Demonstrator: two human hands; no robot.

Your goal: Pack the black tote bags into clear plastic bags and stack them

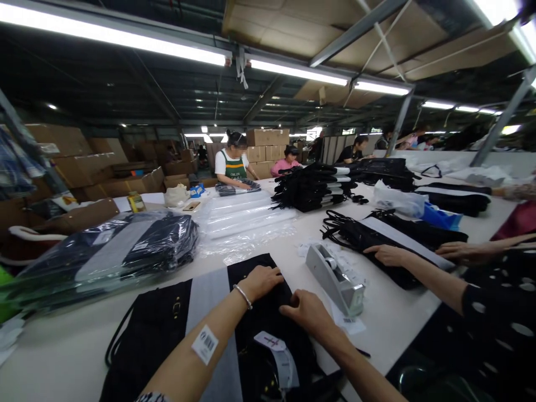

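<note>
A black fabric bag (163, 312) lies flat on the table before me, wrapped by a pale grey band (209, 290). My left hand (262, 283) rests on its far right part, fingers extended over the cloth; a beaded bracelet circles the wrist and a barcode sticker (205, 345) is stuck on the forearm. At the bag's right edge, my right hand (307, 312) has curled fingers and thumb closed on the fabric. A white hang tag (270, 340) with a paper strip lies on the bag, below my hands. Just right of them stands a grey tape dispenser (335, 279).
Plastic-wrapped bags (125, 251) are stacked at left, beside clear plastic sleeves (238, 215). Farther back is a pile of black bags (314, 187). At right, a co-worker's hands (389, 255) touch another banded black bag (355, 231). Other people work behind; cardboard boxes (84, 167) stand at left.
</note>
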